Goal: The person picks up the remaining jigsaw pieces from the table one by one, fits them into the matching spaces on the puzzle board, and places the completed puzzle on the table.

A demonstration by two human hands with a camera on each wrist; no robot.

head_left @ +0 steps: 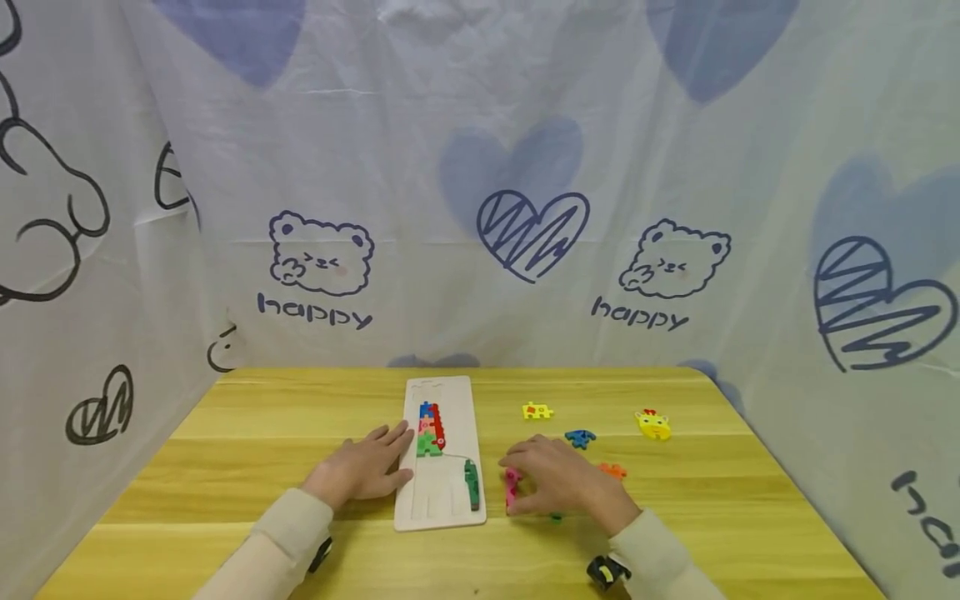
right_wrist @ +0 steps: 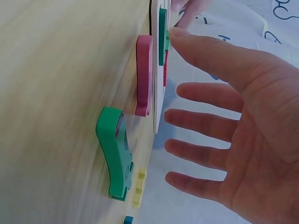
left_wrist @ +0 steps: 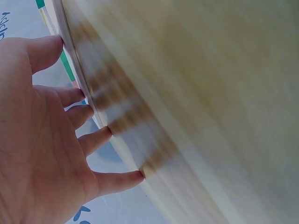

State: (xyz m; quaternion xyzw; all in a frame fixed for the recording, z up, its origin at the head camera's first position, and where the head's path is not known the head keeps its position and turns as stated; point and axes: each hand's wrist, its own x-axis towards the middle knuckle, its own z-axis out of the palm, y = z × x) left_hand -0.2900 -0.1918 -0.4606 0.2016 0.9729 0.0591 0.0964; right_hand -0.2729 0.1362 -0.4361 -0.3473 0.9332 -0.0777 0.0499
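A white puzzle board (head_left: 442,518) lies on the table, holding several joined blue, pink, light green and red pieces (head_left: 431,430). A dark green piece (head_left: 471,485) sits on the board's right side. My left hand (head_left: 363,468), fingers spread, rests at the board's left edge; the left wrist view shows its fingertips (left_wrist: 133,176) down at the tabletop. Above a pink puzzle piece (head_left: 512,488) hovers my right hand (head_left: 562,477). Its fingers (right_wrist: 205,123) are extended in the right wrist view, apart from the pink piece, with a green piece (right_wrist: 112,149) lying nearby.
Right of the board lie a yellow piece (head_left: 537,411), a blue piece (head_left: 580,438), an orange piece (head_left: 613,471) partly behind the right hand, and a yellow animal-head piece (head_left: 653,425). A printed white curtain (head_left: 420,167) hangs behind the wooden table (head_left: 255,450).
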